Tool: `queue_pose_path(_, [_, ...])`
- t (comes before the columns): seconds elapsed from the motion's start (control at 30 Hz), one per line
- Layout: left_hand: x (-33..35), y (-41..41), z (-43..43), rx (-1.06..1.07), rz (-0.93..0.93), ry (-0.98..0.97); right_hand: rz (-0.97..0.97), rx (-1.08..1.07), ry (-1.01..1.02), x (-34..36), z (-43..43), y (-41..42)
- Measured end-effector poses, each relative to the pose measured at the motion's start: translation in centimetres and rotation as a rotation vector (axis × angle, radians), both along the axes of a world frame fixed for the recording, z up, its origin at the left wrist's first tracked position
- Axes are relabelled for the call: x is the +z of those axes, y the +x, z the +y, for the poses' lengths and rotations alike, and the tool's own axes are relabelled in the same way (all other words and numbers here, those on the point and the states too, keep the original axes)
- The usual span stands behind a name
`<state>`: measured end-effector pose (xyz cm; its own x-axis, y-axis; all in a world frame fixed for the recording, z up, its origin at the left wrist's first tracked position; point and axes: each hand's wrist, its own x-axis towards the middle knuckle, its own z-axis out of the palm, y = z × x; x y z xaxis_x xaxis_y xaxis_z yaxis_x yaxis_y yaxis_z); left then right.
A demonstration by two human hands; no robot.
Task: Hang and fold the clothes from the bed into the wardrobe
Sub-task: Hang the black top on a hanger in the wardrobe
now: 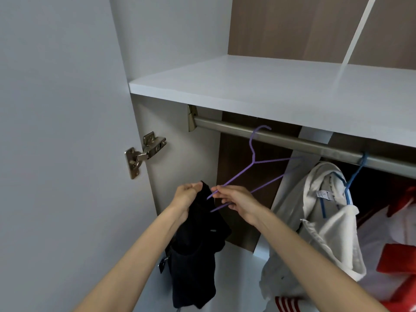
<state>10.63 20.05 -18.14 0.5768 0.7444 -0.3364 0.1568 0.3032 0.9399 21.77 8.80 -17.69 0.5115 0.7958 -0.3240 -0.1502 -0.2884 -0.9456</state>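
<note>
A purple wire hanger (254, 163) hangs by its hook on the metal rail (292, 141) inside the wardrobe. My right hand (234, 202) pinches the hanger's near end between thumb and fingers. My left hand (186, 198) grips the top edge of a black garment (198, 248), which droops below it. The garment's edge touches the hanger's tip between my two hands.
A white garment (315, 221) hangs on a blue hanger (353, 176) further right on the rail, with red and white clothing (400, 233) beside it. A white shelf (270, 91) runs above the rail. The open wardrobe door (56, 131) with its hinge (144, 152) stands at left.
</note>
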Motion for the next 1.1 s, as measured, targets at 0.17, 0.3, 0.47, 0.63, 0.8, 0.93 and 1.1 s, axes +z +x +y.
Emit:
queue_pose_path(0.17, [-1.7,-0.9,-0.5,-0.046,-0.009,-0.027,-0.148,0.043,0.042,-0.3,0.2,-0.8])
queue_pose_path(0.3, [-1.4,-1.7,-0.2,-0.113,-0.055,0.021,-0.088,0.001,0.086,-0.5,0.4,-0.8])
queue_pose_path(0.47, [-0.4,-4.0,1.0,-0.297,-0.131,-0.039,-0.07,0.008,0.148,0.1,0.2,-1.0])
queue_pose_path(0.63, [-0.3,-7.2,0.8,-0.524,-0.115,0.266,-0.059,0.051,0.117,0.2,0.1,-2.5])
queue_pose_path(0.8, [0.3,-9.0,-0.6,-0.55,0.023,0.669,-0.049,0.04,0.114,0.7,-0.6,-5.1])
queue_pose_path(0.93, [0.5,-10.9,-2.7,-0.382,0.055,0.942,-0.006,0.036,0.189,1.9,-1.4,-8.3])
queue_pose_path(1.1, [1.5,-14.6,-5.0,-0.151,0.029,1.015,-0.263,-0.049,0.215,2.7,-3.6,-12.6])
